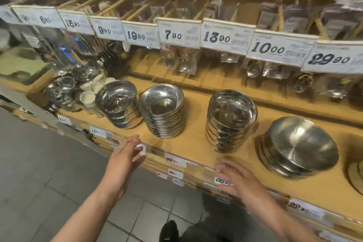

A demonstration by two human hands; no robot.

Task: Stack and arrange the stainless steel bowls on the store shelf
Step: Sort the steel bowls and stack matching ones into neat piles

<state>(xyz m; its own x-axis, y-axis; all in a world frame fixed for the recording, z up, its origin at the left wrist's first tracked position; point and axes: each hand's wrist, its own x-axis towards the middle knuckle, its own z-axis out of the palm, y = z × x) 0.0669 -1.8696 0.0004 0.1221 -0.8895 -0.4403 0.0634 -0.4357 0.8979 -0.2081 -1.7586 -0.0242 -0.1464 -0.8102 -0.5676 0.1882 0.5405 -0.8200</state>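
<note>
Steel bowls: rigid, slick, polished, light singly but a full stack looks heavy and could slide or topple, so grip low on both sides. Middle stack (pixel 162 111) and right stack (pixel 230 121) sit on the shelf (pixel 196 139). Left hand (pixel 125 156) and right hand (pixel 233 178) hover at the shelf edge, fingers loose, holding nothing, just short of both stacks

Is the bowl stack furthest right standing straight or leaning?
Leaning. The rightmost bowl stack tilts forward, its top bowl's inside facing the aisle; neither hand touches it.

Four stacks of steel bowls (pixel 163 111) — two hands (pixel 122 160) — one shelf (pixel 196 143).
</note>
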